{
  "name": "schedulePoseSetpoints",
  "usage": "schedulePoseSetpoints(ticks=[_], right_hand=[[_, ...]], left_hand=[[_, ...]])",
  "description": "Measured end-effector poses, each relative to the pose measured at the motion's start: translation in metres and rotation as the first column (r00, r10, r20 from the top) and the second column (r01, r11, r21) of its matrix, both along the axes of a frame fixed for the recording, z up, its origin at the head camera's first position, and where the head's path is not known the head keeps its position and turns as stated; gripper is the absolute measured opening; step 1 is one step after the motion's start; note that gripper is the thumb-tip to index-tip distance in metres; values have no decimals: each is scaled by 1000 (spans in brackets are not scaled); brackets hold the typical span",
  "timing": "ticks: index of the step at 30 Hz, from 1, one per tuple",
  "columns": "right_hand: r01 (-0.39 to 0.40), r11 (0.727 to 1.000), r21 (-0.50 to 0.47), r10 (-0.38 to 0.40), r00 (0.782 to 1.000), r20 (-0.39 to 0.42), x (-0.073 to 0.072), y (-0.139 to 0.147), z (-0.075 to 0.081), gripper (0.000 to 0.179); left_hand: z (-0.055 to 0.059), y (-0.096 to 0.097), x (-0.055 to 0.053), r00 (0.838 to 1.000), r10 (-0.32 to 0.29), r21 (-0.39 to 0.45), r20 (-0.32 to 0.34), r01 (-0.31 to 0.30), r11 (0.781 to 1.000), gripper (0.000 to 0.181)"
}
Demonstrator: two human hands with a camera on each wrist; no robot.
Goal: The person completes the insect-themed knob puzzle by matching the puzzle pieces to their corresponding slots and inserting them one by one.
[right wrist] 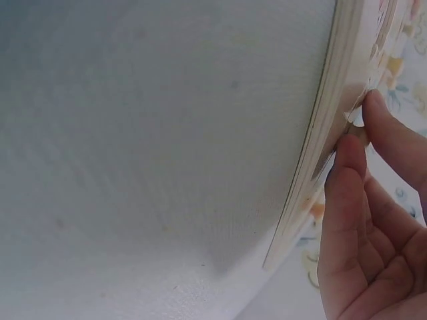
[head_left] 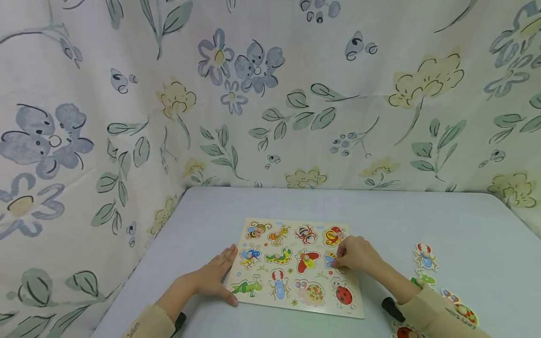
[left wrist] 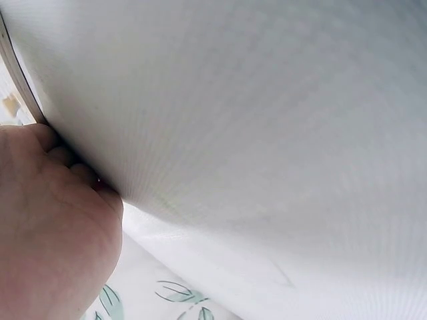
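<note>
A wooden insect puzzle board (head_left: 354,311) lies flat on the table, pictures facing up. At its left edge rests my left hand (head_left: 211,277), fingers extended and thumb spread to the near corner. In the left wrist view that hand (left wrist: 60,227) lies along the board's side. My right hand (head_left: 358,254) is over the right column, middle row, at a blue-winged insect puzzle piece (head_left: 329,259) that it partly covers. The right wrist view has the thumb and a finger pinching the small knob (right wrist: 358,130) of this piece, close over the board.
To the right of the board lie loose pieces: a red-and-blue beetle (head_left: 425,257), a green one (head_left: 426,277), a spotted snail (head_left: 466,313) and a ladybug (head_left: 405,332), partly behind the right sleeve. A floral curtain (head_left: 296,141) hangs behind the white table (head_left: 211,206).
</note>
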State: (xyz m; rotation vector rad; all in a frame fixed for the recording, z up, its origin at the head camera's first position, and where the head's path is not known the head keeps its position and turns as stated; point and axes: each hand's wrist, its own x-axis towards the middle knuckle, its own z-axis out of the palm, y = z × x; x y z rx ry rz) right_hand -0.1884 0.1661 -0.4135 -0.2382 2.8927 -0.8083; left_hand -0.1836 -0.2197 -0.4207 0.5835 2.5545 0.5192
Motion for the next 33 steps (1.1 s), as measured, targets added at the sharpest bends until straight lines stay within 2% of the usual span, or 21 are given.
schedulePoseSetpoints(ticks=[5,10,15,19,25,33], right_hand=[[-18,1000,-22,18,1000,-6,-1,2,-1,29],[-69,990,-126,70,998,-1,-3,9,-3,18],[-111,969,-222,124,991,46,-5,14,-5,13],[-95,967,-236,115,991,72,-5,16,-6,12],[-147,963,-224,163,985,54,-3,25,2,19],[-128,967,-222,132,991,5,9,62,12,26]], left_hand=[[-1,0,0,1000,7,1,1,-7,1000,131],[-1,0,0,1000,3,-4,2,-3,1000,131],[1,1,1,1000,-3,-13,-5,3,1000,130],[4,2,2,1000,-8,-9,-4,8,1000,130],[2,1,1,1000,-10,-2,-3,10,1000,130],[-1,-1,-1,1000,-6,-10,-8,6,1000,131]])
